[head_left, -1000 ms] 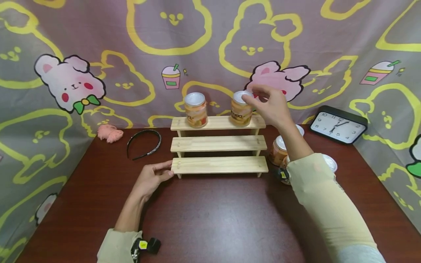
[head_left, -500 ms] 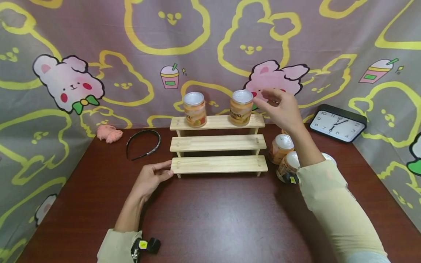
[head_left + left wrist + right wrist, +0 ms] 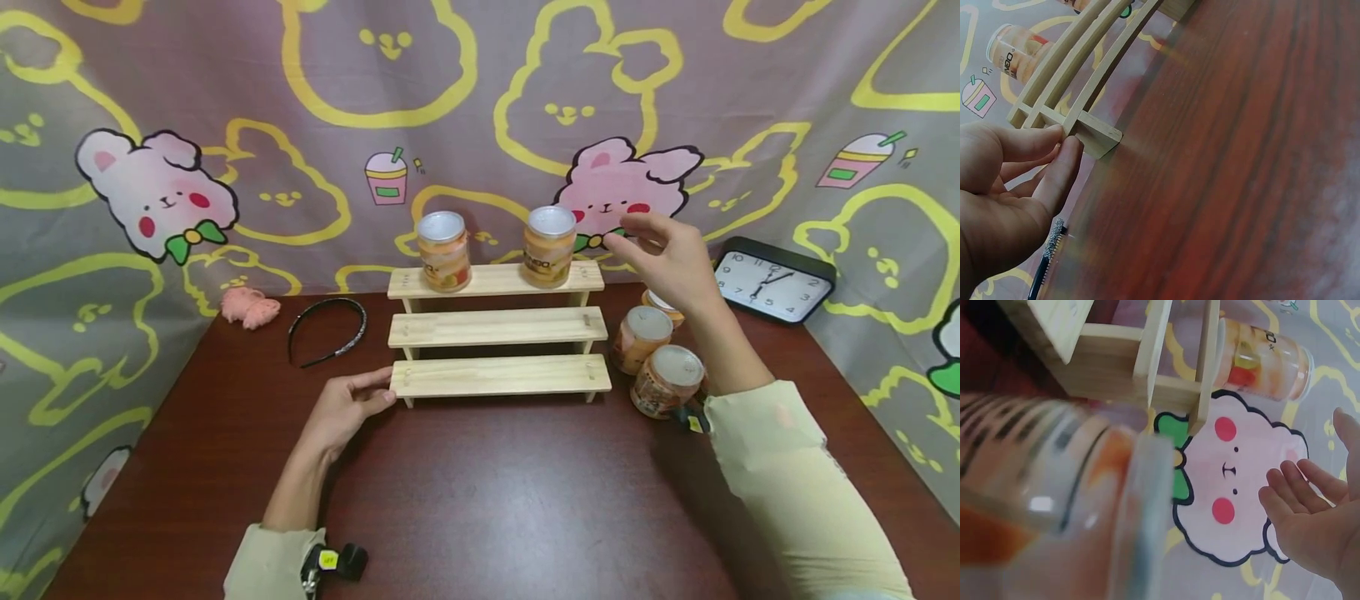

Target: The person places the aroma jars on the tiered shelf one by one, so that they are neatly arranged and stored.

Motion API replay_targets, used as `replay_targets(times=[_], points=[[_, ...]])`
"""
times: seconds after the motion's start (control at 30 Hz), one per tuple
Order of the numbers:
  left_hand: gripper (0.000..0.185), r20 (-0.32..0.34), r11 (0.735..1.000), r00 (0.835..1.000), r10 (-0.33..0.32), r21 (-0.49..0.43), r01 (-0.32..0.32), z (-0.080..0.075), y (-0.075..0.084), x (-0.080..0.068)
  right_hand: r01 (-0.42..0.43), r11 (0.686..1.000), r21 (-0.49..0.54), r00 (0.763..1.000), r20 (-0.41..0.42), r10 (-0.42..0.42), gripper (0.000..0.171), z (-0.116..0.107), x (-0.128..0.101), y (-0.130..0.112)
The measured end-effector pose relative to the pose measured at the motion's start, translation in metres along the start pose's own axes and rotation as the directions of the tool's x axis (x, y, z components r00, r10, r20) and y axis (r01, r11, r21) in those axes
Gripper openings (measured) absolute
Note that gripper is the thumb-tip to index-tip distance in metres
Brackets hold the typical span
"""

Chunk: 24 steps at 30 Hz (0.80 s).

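Your right hand [image 3: 663,254] hangs spread, empty, right of the rack [image 3: 497,329]; left hand [image 3: 347,406] flat, touching its corner. Cans [image 3: 652,358] look rigid, slick: grip their sides.

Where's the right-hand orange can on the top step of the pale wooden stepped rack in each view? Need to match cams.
Head: the right-hand orange can stands upright on the top step of the pale wooden stepped rack, just left of the open right hand.
Left wrist: not clearly in it; only the other can's label shows at upper left.
Right wrist: upper right, lying sideways in frame.
Shared landmark: the rack.
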<state>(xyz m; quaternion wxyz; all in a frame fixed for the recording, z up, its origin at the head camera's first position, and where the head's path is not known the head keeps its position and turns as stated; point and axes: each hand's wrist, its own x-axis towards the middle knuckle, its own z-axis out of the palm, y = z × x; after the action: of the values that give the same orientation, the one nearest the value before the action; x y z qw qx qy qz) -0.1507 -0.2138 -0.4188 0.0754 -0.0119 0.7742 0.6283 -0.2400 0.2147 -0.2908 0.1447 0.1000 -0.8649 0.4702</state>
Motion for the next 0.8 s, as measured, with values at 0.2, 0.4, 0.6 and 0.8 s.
replay_targets(times=[0.2, 0.4, 0.6, 0.8], points=[[0.045, 0.002, 1.000, 1.000, 0.005, 0.002, -0.005, 0.000, -0.001, 0.000, -0.035, 0.999, -0.023, 0.999, -0.004, 0.035, 0.058, -0.010, -0.010, 0.008], [0.045, 0.004, 1.000, 1.000, 0.008, 0.009, -0.008, -0.001, -0.001, 0.000, -0.077, 0.997, -0.013, 0.997, 0.015, 0.077, 0.061, -0.021, -0.014, 0.019], [0.045, -0.001, 1.000, 1.000, 0.005, 0.018, -0.005, -0.001, 0.000, 0.000, -0.083, 0.996, -0.028, 0.997, -0.006, 0.082, 0.058, -0.031, -0.022, 0.026], [0.046, -0.003, 1.000, 1.000, -0.011, 0.009, 0.011, 0.000, 0.000, 0.001, -0.104, 0.993, -0.057, 0.994, -0.034, 0.102, 0.058, -0.041, -0.032, 0.035]])
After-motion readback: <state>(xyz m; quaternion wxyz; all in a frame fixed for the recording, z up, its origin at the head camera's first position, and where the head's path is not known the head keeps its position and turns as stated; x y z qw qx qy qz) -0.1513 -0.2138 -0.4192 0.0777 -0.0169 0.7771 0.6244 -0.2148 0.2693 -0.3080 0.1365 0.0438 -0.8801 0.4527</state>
